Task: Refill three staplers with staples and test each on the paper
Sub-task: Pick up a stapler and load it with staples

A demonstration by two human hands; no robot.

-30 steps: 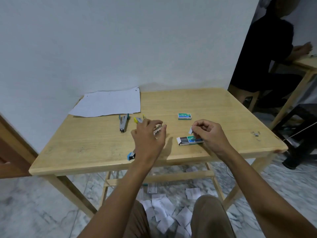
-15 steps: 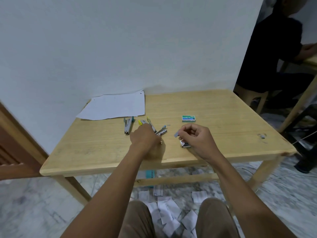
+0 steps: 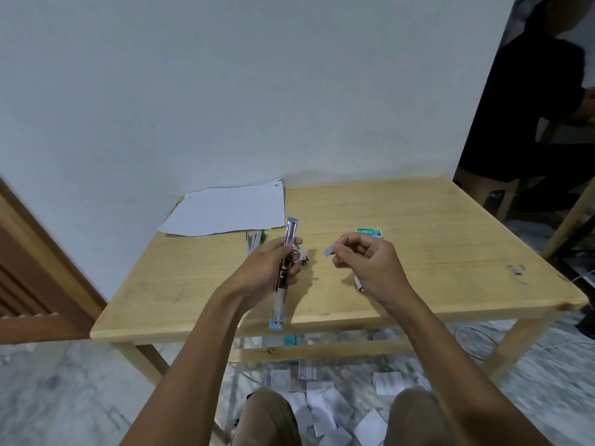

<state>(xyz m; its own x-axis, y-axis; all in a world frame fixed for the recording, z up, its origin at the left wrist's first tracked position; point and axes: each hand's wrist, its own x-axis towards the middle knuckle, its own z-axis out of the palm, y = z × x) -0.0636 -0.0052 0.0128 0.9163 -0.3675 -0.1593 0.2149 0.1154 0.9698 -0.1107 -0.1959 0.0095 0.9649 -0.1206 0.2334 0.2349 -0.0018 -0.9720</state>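
Observation:
My left hand (image 3: 269, 270) grips a light-blue stapler (image 3: 285, 272) that is swung fully open, one end pointing away, the other toward the table's front edge. My right hand (image 3: 370, 265) pinches a small strip of staples (image 3: 329, 251) between thumb and fingers, just right of the stapler and apart from it. A teal stapler (image 3: 255, 240) lies behind my left hand, and a yellow one is mostly hidden by it. A sheet of white paper (image 3: 225, 209) lies at the back left of the wooden table (image 3: 434, 252). A green staple box (image 3: 369, 233) sits behind my right hand.
An open staple box (image 3: 359, 283) peeks out under my right wrist. A loose staple piece (image 3: 516, 270) lies near the right edge. Paper scraps (image 3: 325, 403) litter the floor under the table. A person in black sits at another table at the far right.
My left hand lifted the blue stapler off the table and swung it open. My right hand raised the staple strip from the open box toward it. The camera tilted down.

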